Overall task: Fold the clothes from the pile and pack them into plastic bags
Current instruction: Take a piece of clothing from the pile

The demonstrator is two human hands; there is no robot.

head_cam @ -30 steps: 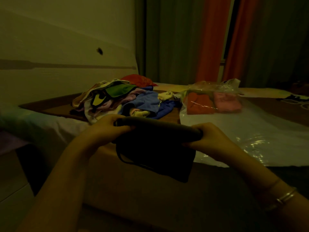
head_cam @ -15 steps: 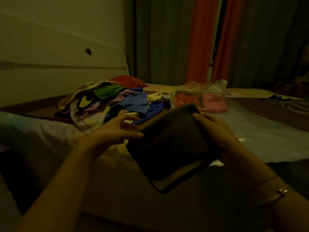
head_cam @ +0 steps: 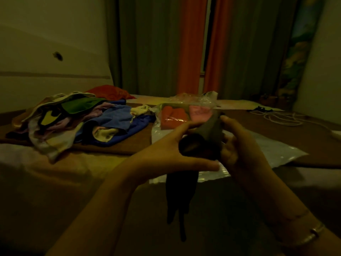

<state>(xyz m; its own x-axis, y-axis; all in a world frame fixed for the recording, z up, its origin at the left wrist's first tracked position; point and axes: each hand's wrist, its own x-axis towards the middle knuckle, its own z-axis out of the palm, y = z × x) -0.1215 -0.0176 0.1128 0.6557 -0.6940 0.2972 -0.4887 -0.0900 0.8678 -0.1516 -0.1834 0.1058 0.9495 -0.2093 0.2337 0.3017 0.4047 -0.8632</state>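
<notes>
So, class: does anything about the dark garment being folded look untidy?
Yes. Both hands, left and right, hold the dark garment bunched, but a loose strip of it dangles below, outside the fold.

Dim yellowish room light. Pale wall [head_cam: 46, 30] at left, grey-green and orange curtains [head_cam: 190, 48] behind, low brown bed [head_cam: 276, 133] across the middle.

The head view looks forward and down, close over the bed [head_cam: 110, 163], toward the curtains [head_cam: 190, 45].
</notes>
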